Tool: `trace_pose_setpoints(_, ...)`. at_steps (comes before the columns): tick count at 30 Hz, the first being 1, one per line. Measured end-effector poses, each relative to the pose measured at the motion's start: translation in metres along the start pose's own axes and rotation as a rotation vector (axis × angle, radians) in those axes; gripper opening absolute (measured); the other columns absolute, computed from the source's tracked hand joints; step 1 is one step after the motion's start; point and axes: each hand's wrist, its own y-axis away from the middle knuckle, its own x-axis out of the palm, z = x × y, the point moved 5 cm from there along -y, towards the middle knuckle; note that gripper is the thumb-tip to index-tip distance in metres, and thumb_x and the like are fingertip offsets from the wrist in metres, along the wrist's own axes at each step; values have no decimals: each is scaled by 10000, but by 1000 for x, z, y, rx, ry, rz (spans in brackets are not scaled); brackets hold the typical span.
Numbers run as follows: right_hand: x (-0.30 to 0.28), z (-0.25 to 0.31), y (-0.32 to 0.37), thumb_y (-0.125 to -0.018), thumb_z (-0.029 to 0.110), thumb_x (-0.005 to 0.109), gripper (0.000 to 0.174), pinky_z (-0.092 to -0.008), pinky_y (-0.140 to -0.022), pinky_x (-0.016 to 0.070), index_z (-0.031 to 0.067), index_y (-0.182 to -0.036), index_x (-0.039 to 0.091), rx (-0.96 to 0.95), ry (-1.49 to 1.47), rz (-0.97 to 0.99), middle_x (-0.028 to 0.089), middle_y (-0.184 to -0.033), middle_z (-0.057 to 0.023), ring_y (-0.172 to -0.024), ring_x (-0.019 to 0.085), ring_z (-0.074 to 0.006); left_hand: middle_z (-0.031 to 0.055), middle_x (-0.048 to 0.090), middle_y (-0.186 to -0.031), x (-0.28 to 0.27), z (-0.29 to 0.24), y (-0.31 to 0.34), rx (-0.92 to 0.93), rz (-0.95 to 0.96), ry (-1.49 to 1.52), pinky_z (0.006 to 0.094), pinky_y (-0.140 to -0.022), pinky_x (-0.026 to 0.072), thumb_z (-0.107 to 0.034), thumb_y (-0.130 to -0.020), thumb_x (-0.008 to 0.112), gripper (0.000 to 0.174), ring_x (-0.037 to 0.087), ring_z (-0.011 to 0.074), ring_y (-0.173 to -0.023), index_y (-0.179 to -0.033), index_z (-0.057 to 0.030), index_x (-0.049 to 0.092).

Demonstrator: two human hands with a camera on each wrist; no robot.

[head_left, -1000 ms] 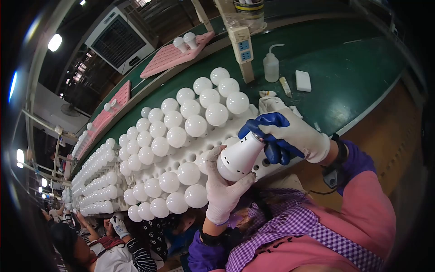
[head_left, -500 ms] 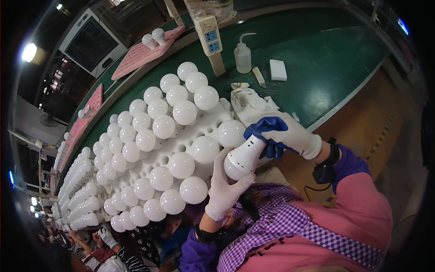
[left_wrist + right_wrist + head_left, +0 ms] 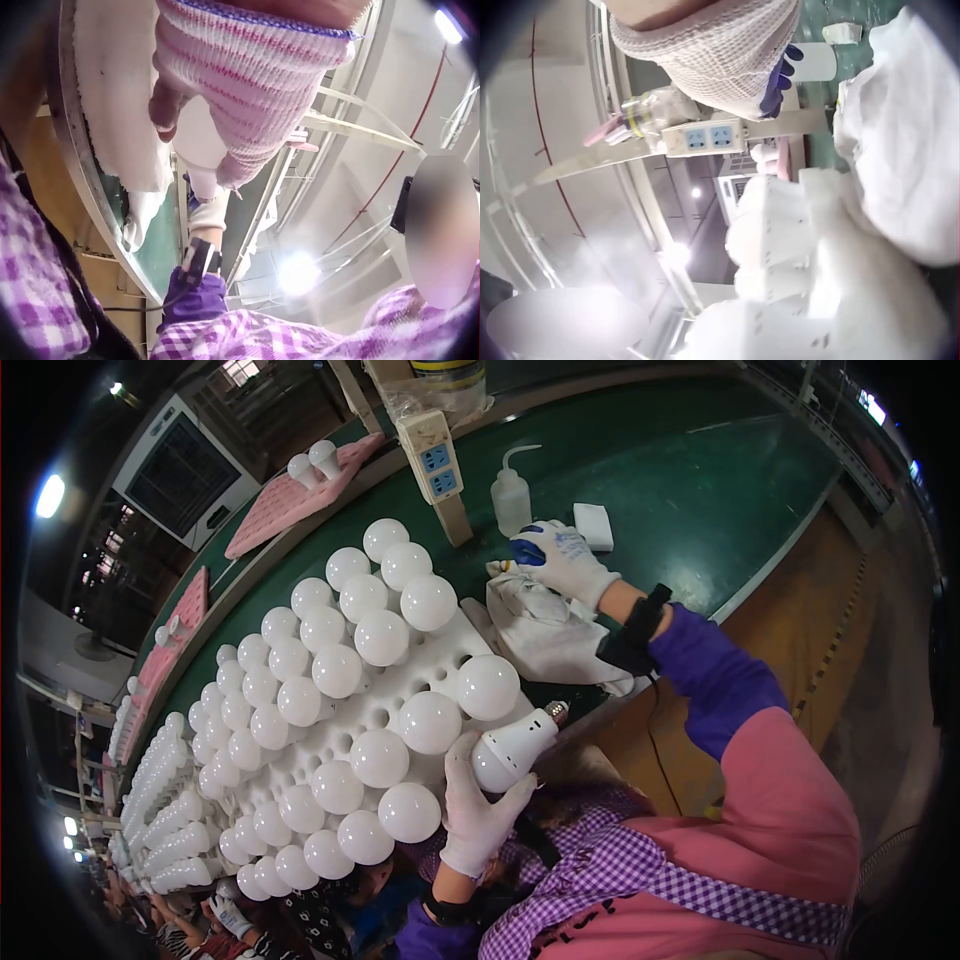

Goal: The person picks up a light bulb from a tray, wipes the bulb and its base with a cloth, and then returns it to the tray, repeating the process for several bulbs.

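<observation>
My left hand (image 3: 476, 810), in a white knit glove, grips a white LED bulb (image 3: 515, 750) by its round end, the metal screw cap pointing up and to the right. In the left wrist view the bulb (image 3: 199, 139) shows partly between the gloved fingers. My right hand (image 3: 565, 560), in a white glove with blue-coated fingers, reaches over the green bench by a crumpled white cloth (image 3: 535, 625) and a squeeze bottle (image 3: 511, 502). Its blue fingertips (image 3: 780, 82) show only in part, and I cannot tell whether they hold something. A small yellow-banded item (image 3: 503, 567) lies close by.
Rows of round white bulbs (image 3: 380, 757) stand in a white holed tray (image 3: 455, 650) at the left. A white block (image 3: 593, 527) lies behind the right hand. A socket post (image 3: 432, 460) and pink trays (image 3: 300, 500) stand farther back. Other people sit at lower left.
My right hand has left the bulb's cap end and moved up and left to the bench by the cloth, baring the screw cap. My left hand keeps its grip. The head view has shifted.
</observation>
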Motion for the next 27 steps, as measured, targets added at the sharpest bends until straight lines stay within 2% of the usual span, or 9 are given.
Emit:
trace_pose_setpoints(4, 43, -3, -22, -749, 332, 668, 327, -460, -922, 423, 173, -1035, 660, -176, 355, 183, 593, -1051, -106, -1062, 535, -308, 201, 490, -1192, -3, 4, 1, 4, -38, -68, 399, -936, 436, -166, -684, 796, 720, 519, 318, -1091, -1270, 28, 424)
trace_pose_setpoints(9, 58, -21, -27, -753, 325, 663, 271, -479, -938, 412, 183, -983, 656, -120, 270, 160, 607, -1105, -90, -1115, 527, -280, 195, 497, -1202, -3, 6, -4, 10, -23, -69, 411, -939, 435, -163, -687, 796, 724, 528, 320, -1097, -1281, 22, 425)
trace_pose_setpoints(11, 53, -36, -31, -763, 324, 662, 313, -451, -896, 437, 149, -1022, 654, 119, 137, 180, 632, -1028, -109, -1001, 586, -290, 194, 500, -1204, -3, 8, -4, -1, -2, -54, 414, -942, 434, -162, -686, 796, 731, 530, 322, -1105, -1287, 22, 422)
trace_pose_setpoints(13, 41, -37, -24, -776, 259, 656, 315, -414, -866, 460, 106, -1051, 645, -4, -2, -19, 639, -943, -135, -919, 610, -314, 195, 506, -1215, -4, 12, -4, 18, 10, -41, 406, -937, 445, -158, -682, 798, 737, 541, 320, -1109, -1290, 24, 422)
trace_pose_setpoints(15, 35, -46, -9, -808, 165, 628, 259, -367, -843, 480, 72, -1049, 637, 131, -685, 10, 643, -967, -127, -937, 615, -271, 196, 508, -1217, -4, 14, -3, -9, 14, 12, 401, -934, 451, -156, -684, 795, 735, 547, 317, -1103, -1291, 25, 422)
trace_pose_setpoints(16, 19, -31, 3, -909, 70, 536, 257, -217, -785, 489, 3, -1152, 591, 233, -878, 110, 645, -1031, -36, -890, 598, -80, 197, 510, -1219, -3, 15, -3, -37, 15, 56, 396, -931, 457, -155, -685, 792, 734, 553, 314, -1097, -1291, 27, 421)
trace_pose_setpoints(19, -18, 7, 36, -906, 78, 548, 311, -229, -798, 488, -1, -1206, 572, 301, -1286, 193, 629, -1021, -35, -878, 591, -91, 201, 509, -1218, -2, 19, -3, -15, 6, 80, 392, -927, 462, -152, -688, 785, 730, 564, 308, -1077, -1293, 29, 420)
trace_pose_setpoints(25, -45, 54, 90, -816, 57, 662, 330, -259, -842, 476, -10, -1134, 607, 245, -1078, 308, 634, -1066, -56, -916, 590, -133, 194, 497, -1228, -5, 17, -1, -34, 15, 70, 372, -949, 444, -133, -698, 777, 729, 546, 282, -1107, -1298, 55, 408)
trace_pose_setpoints(27, -46, 75, 107, -687, 25, 761, 380, -308, -868, 464, 11, -1045, 632, 203, -1029, 281, 639, -1058, -65, -987, 582, -160, 194, 490, -1235, -4, 15, -2, -38, 17, 95, 367, -956, 439, -138, -702, 779, 732, 542, 283, -1112, -1300, 55, 403)
